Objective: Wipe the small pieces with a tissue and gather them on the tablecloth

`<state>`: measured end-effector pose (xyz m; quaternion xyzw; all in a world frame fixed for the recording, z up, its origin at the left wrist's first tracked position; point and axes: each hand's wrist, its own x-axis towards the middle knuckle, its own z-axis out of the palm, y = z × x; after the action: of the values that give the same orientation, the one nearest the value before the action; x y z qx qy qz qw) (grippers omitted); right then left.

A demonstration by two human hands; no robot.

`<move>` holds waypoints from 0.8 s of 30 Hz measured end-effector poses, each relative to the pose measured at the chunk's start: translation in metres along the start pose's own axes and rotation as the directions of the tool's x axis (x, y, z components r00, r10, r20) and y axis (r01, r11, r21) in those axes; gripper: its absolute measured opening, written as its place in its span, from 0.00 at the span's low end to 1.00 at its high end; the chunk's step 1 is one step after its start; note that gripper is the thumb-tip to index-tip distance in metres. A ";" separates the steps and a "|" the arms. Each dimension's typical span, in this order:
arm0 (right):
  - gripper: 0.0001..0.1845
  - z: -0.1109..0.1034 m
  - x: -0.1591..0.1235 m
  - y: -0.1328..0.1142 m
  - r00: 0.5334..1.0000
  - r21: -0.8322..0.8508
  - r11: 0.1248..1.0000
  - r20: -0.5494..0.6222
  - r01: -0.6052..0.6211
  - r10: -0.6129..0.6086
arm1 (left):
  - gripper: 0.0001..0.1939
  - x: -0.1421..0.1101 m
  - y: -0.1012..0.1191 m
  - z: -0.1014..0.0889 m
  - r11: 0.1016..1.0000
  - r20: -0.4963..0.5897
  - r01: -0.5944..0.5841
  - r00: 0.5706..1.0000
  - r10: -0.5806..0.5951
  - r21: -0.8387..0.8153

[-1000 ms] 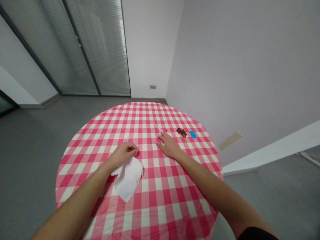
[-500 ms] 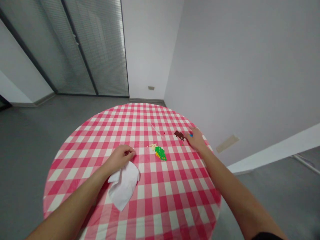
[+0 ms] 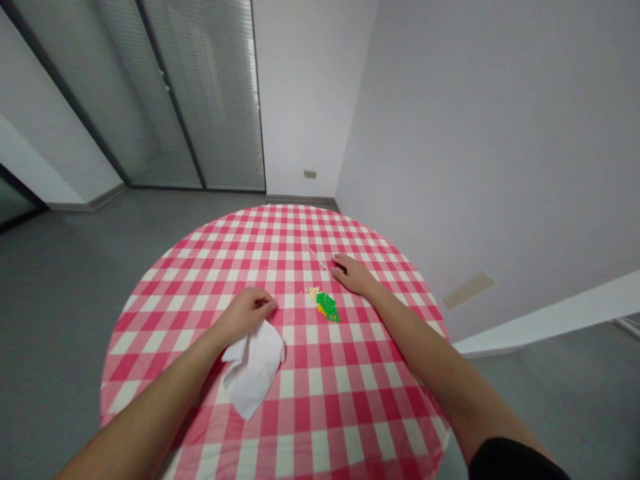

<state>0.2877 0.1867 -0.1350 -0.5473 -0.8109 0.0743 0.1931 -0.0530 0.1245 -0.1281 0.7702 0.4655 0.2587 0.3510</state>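
Observation:
My left hand [image 3: 249, 311] rests on the table with its thumb and fingers pinched together. A white cloth [image 3: 256, 371] comes out from under its palm and lies crumpled toward me; whether the fingers grip it is hidden. My right hand [image 3: 354, 273] lies cupped on the table, thumb and fingers apart. A dark patch shows between them, too small to name. Just to its left is a thin clear stick [image 3: 317, 257]. Nearer me sits a small pile of green beads [image 3: 327, 306], with yellow beads [image 3: 321, 309] and cream beads [image 3: 313, 292] along its edge.
A red and white checked tablecloth [image 3: 310, 400] covers the round table. The wall [image 3: 500, 167] runs close along the right side. Behind the table are a glass partition [image 3: 225, 100] and a wall socket [image 3: 310, 174].
My right hand has swept left from the table's right side toward the clear stick. The dark brown beads and blue piece beside it no longer show. My left hand and the cloth stay put.

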 end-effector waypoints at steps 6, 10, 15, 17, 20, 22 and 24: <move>0.22 0.013 0.005 -0.050 0.981 0.106 0.977 0.042 0.184 -0.189 | 0.12 0.000 0.005 -0.001 1.000 0.002 -0.008 1.000 0.008 -0.015; 0.22 0.015 0.000 -0.084 0.951 0.194 0.943 0.098 0.271 -0.293 | 0.11 0.000 0.006 -0.001 1.000 -0.001 -0.015 1.000 0.015 -0.010; 0.29 -0.004 -0.022 -0.097 0.955 0.237 0.943 0.125 0.235 -0.269 | 0.11 -0.001 0.003 -0.002 1.000 0.006 -0.016 1.000 0.016 -0.008; 0.36 -0.016 -0.038 -0.084 0.977 0.192 0.969 0.114 0.157 -0.181 | 0.11 -0.001 0.003 -0.002 1.000 0.007 -0.012 1.000 0.012 -0.011; 0.48 -0.028 -0.069 -0.054 0.993 0.100 0.995 0.119 0.011 -0.023 | 0.12 -0.002 0.004 -0.001 1.000 0.002 -0.008 1.000 0.008 -0.009; 0.56 -0.029 -0.090 -0.038 0.985 0.040 0.997 0.158 -0.072 0.064 | 0.13 -0.002 0.004 0.000 1.000 -0.017 -0.009 1.000 0.008 -0.002; 0.61 -0.025 -0.103 -0.031 0.977 -0.002 0.995 0.192 -0.097 0.096 | 0.14 -0.002 0.003 0.001 1.000 -0.033 -0.020 0.999 0.020 0.015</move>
<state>0.3041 0.0781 -0.1256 -0.5757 -0.7979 0.1390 0.1122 -0.0518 0.1212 -0.1269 0.7728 0.4655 0.2716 0.3350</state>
